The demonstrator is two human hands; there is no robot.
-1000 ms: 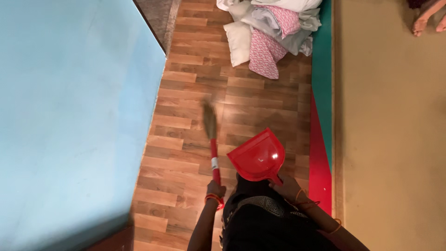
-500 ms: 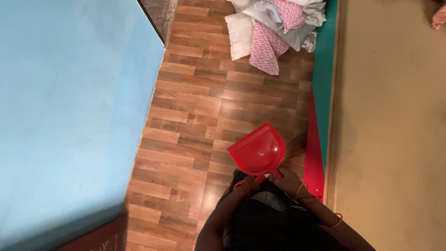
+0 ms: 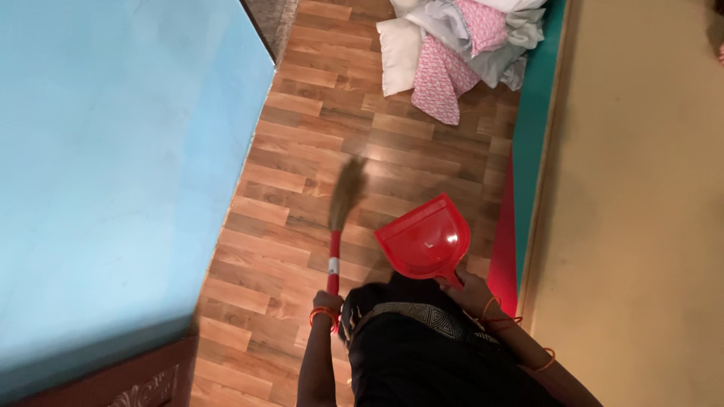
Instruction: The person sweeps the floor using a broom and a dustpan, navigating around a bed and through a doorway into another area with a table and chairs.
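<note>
While the left hand (image 3: 327,301) grips a broom (image 3: 341,218), the right hand (image 3: 469,290) grips a red dustpan (image 3: 424,241).

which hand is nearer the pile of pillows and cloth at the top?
Right. The right hand grips the red dustpan handle, below the pillow pile. The left hand holds the broom lower and further left.

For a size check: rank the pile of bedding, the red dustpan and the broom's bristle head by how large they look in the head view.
1. Pile of bedding, though the frame's top edge cuts it off.
2. Red dustpan, nearer the camera, which flatters it.
3. Broom's bristle head, blurred, clearly smallest.
</note>
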